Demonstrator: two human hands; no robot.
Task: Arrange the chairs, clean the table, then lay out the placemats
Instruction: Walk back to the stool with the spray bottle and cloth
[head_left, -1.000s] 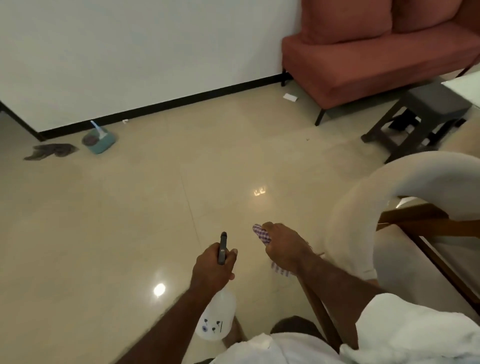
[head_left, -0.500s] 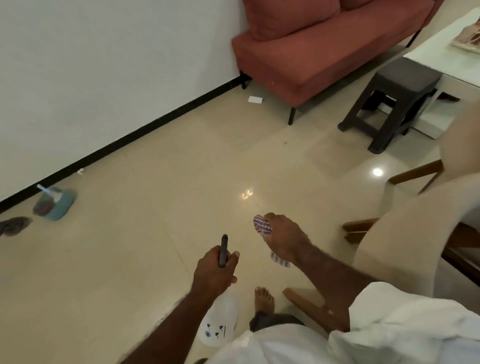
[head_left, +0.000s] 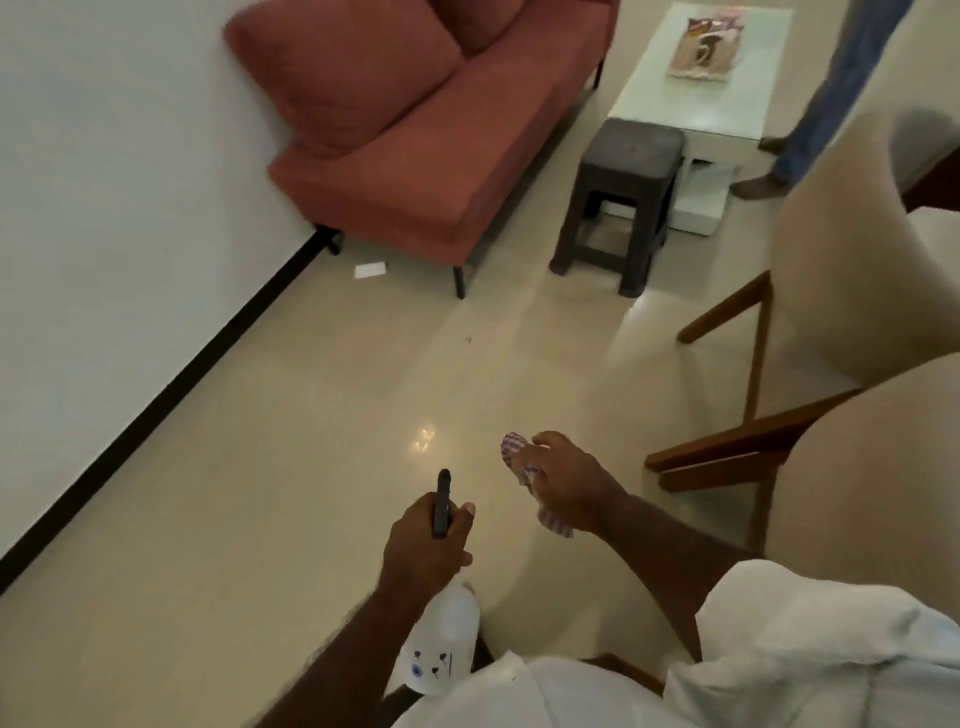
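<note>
Left hand (head_left: 426, 540) closed round the neck of the spray bottle (head_left: 441, 644), thumb up by the black trigger head (head_left: 442, 501). Bottle's long axis runs approx. top-to-bottom in view: head points fwd, away from the body, toward the stool (head_left: 623, 192). Its white body w/ small dark marks hangs below the wrist, back toward the shirt. Right hand (head_left: 569, 488) just beside it, fingers curled round a bunched checked cloth (head_left: 513, 451). Cloth ends stick out both sides of the fist, one fwd, one under the wrist. Both hands over the floor (head_left: 260, 493), well short of the stool.

Two beige chairs w/ wooden legs stand right of the stool, nearer the camera: far chair (head_left: 841, 249), near chair (head_left: 872, 467). Low white table (head_left: 727, 114) just behind the stool, w/ a patterned flat item (head_left: 701, 47) on it; can't tell what. Red sofa (head_left: 415, 130) left of the stool, by the wall. White paper scrap (head_left: 370, 270) on the floor further left, near the sofa's leg. Another person's legs (head_left: 826, 93) right of the stool, past the table.
</note>
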